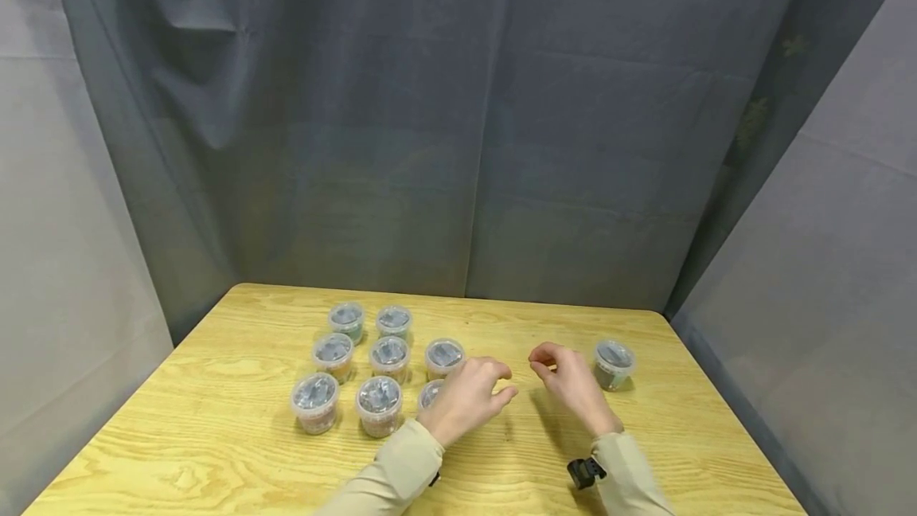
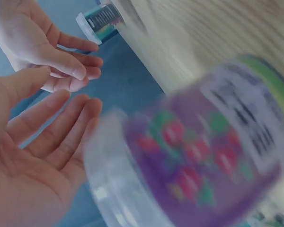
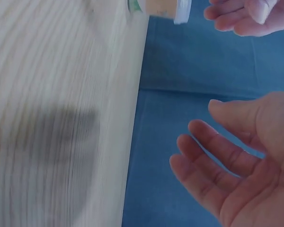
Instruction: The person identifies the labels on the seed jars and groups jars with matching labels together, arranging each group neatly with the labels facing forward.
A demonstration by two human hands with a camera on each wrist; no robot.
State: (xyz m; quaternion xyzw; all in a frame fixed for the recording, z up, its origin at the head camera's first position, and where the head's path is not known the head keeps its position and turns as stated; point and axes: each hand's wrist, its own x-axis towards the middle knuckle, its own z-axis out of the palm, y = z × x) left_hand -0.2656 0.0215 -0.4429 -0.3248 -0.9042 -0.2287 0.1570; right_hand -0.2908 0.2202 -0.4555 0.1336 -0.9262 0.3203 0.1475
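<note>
Above the table my left hand (image 1: 469,396) has its fingers loosely bent, holding nothing. Below it, partly hidden, stands a lidded plastic tub (image 1: 428,395). The left wrist view shows a purple tub (image 2: 203,142) with printed red berries, upright on the wood and close beside the left hand (image 2: 47,142). My right hand (image 1: 569,385) hangs over the table facing the left one, apart from it. In the right wrist view the right hand (image 3: 241,161) is empty, its fingers relaxed. Nearest to it is a lone dark-labelled tub (image 1: 613,365) on the right.
Several more clear-lidded tubs (image 1: 379,404) stand in rows on the left of the wooden table (image 1: 236,428). A tub (image 1: 444,355) sits just behind the left hand. Grey curtains (image 1: 458,118) close off the back and sides.
</note>
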